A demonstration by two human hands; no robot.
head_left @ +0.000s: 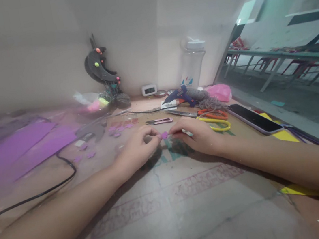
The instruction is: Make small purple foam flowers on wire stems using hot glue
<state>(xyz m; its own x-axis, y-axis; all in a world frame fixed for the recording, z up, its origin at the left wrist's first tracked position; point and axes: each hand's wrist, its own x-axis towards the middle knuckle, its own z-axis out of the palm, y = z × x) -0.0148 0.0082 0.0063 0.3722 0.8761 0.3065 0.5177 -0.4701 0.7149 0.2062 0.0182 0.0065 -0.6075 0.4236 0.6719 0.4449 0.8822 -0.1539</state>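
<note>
My left hand [140, 147] pinches a small purple cutout [164, 135] by its left edge, thumb against forefinger. At the cutout's right side, the fingertips of my right hand [196, 134] are pressed together in a pinch. Whether they grip the cutout itself or something thin against it is too small to tell. Just beyond the fingers lie thread snips [160, 121]. More small purple cutouts [121, 129] are scattered beyond my left hand, and purple sheets [25, 145] spread at the far left. Orange-handled scissors [212, 114] and yellow-handled scissors [220, 123] lie beyond my right hand.
A blue glue gun [184, 95] rests near grey yarn [210, 100]. Behind stand a clear bottle [193, 64] and a small digital clock [149, 90]. A phone [255, 118] lies at right; a black cable [45, 192] crosses the left side. A dark crescent ornament [96, 66] is at the wall.
</note>
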